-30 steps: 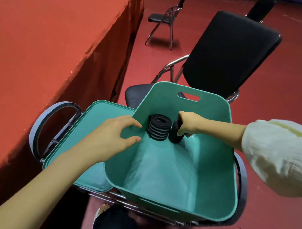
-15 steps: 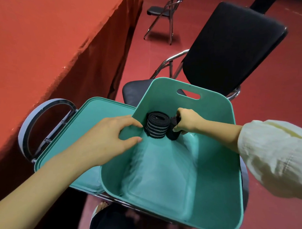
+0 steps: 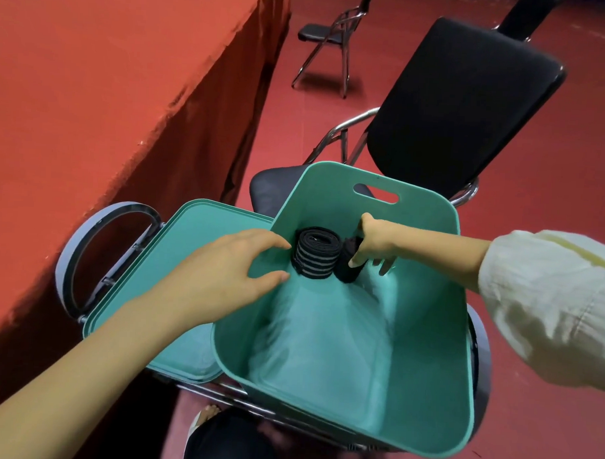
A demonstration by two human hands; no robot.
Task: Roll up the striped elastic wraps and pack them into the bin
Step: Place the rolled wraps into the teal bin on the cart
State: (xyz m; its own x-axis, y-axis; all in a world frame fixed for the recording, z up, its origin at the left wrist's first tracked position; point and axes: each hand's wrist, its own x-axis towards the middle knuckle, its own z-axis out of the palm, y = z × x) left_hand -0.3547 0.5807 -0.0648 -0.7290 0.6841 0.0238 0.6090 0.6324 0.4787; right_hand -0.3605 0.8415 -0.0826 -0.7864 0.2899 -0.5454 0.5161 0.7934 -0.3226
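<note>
The left hand [image 3: 224, 278] grips the side wall of the bin [image 3: 461, 303] to steady it, while the right hand [image 3: 376, 238] sets a dark roll [image 3: 346, 270] snug against the striped roll [image 3: 315, 254] in the far corner, though I cannot tell whether it pinches or merely touches it.

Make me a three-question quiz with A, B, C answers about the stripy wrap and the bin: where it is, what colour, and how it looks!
1. Where is the striped wrap?
A on a shelf
B in the bin
C in a drawer

2. What colour is the bin?
A teal
B yellow
C white

3. How is the striped wrap?
A spread flat
B knotted
C rolled up

Answers:
1 B: it sits inside, against the bin's far wall.
2 A: the walls and bottom are all teal.
3 C: its coiled end shows on top.
</note>
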